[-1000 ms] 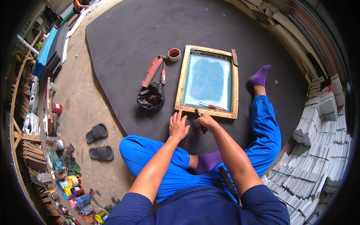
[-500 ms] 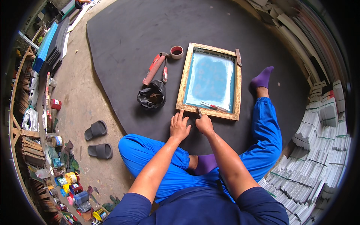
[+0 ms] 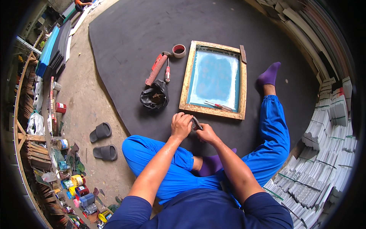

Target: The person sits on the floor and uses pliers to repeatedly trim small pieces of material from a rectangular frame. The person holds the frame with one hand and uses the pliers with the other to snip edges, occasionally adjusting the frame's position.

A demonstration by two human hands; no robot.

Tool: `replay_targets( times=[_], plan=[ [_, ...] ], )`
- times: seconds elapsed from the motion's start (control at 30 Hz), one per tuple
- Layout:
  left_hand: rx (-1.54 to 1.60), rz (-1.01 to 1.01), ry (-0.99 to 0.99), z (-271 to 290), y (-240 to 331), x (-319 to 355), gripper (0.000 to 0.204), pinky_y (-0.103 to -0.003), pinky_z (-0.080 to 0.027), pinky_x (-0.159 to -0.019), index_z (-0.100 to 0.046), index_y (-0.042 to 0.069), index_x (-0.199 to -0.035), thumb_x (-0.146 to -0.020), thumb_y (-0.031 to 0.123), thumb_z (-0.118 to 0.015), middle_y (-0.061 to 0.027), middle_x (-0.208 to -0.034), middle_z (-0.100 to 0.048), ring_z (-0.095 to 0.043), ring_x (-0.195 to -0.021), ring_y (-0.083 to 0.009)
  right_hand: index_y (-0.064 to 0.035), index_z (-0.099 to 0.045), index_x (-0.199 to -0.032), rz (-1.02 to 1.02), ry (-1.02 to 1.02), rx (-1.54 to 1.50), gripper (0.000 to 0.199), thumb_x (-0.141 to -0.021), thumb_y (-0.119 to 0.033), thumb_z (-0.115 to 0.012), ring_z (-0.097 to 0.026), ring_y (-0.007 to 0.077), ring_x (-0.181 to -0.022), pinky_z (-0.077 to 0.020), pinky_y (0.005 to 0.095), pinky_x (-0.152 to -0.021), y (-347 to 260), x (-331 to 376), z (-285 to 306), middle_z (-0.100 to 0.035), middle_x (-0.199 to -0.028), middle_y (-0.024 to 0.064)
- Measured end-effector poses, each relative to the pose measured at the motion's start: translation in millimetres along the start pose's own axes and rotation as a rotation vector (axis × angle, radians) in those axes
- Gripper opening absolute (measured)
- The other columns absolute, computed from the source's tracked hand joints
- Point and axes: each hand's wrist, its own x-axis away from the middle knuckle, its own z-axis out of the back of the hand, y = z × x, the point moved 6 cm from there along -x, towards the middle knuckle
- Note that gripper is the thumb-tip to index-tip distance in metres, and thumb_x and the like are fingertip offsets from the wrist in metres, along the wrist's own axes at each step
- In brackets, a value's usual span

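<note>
My right hand (image 3: pixel 207 133) grips a dark metal hand tool (image 3: pixel 196 124) that looks like pliers, its head pointing up and left. The curled fingers of my left hand (image 3: pixel 181 125) meet at the tool's head; whatever they pinch is too small or hidden to tell. Just beyond both hands, a wooden screen-printing frame (image 3: pixel 183 91) lies flat with blue-and-white mesh. A screwdriver (image 3: pixel 218 105) with a red and clear handle rests on the mesh by the near rail. A small dark flat strip (image 3: pixel 243 54) sits against the frame's far right corner.
Left of the frame are an open black plastic bag (image 3: pixel 154 95), a red cutter-like tool (image 3: pixel 157 68), another screwdriver (image 3: pixel 167 71) and a tape roll (image 3: pixel 178 50). Black slippers (image 3: pixel 101 132) and paint cans (image 3: pixel 78 179) stand farther left. Stacked white sheets (image 3: pixel 320 152) line the right side.
My right hand has drawn the tool back from the frame's near rail, turning its head leftward. My left hand has left the rail and curled its fingers at the tool's head.
</note>
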Motion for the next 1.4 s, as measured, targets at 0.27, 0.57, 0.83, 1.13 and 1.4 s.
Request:
replay_targets(
  times=[0.27, 0.57, 0.83, 1.13, 1.4],
  plan=[
    [-0.068, 0.161, -0.073, -4, -28, 15, 0.011, -0.039, -0.046, -0.086, -0.079, 0.016, -0.084, -0.082, 0.027, -0.075, -0.0023, -0.081, -0.073, -0.066, -0.089, -0.0223, 0.001, -0.061, -0.118, -0.192, -0.318, -0.128, 0.029, -0.094, -0.014, -0.06, -0.07, 0.0211, -0.072, -0.0585, 0.0352, -0.062, 6, -1, -6, -0.068, -0.089, 0.0122],
    [-0.183, 0.418, -0.596, -11, -32, 34, 0.032, -0.042, -0.057, -0.075, -0.08, 0.019, -0.092, -0.086, 0.049, -0.072, -0.0101, -0.084, -0.075, -0.073, -0.083, -0.0287, -0.0023, -0.057, -0.12, -0.454, -0.291, -0.331, 0.035, -0.098, -0.03, -0.06, -0.073, 0.0371, -0.09, -0.059, 0.0544, -0.079, 3, -29, 53, -0.069, -0.107, 0.0246],
    [-0.159, 0.411, -0.541, -13, -33, 35, 0.033, -0.042, -0.057, -0.074, -0.079, 0.017, -0.09, -0.085, 0.049, -0.073, -0.0091, -0.083, -0.075, -0.073, -0.083, -0.0286, -0.0087, -0.05, -0.134, -0.561, -0.396, -0.309, 0.04, -0.101, -0.031, -0.055, -0.073, 0.0359, -0.092, -0.0583, 0.0529, -0.081, -16, -34, 60, -0.071, -0.106, 0.0242],
    [-0.129, 0.414, -0.493, -12, -32, 33, 0.035, -0.043, -0.057, -0.074, -0.078, 0.014, -0.085, -0.085, 0.048, -0.072, -0.0108, -0.085, -0.074, -0.073, -0.083, -0.0295, -0.0021, -0.066, -0.098, -0.378, -0.158, 0.057, 0.025, -0.093, -0.026, -0.061, -0.064, 0.0213, -0.056, -0.05, 0.0369, -0.045, -18, -34, 60, -0.065, -0.072, 0.0113],
    [-0.111, 0.455, -0.414, -11, -37, 35, 0.039, -0.043, -0.056, -0.072, -0.078, 0.014, -0.082, -0.083, 0.052, -0.073, -0.0102, -0.08, -0.074, -0.072, -0.079, -0.0301, 0.0063, -0.065, -0.088, -0.168, 0.203, 0.309, 0.03, -0.087, -0.023, -0.058, -0.068, 0.037, -0.076, -0.0544, 0.0473, -0.069, -15, -26, 43, -0.068, -0.083, 0.0252]
  ],
)
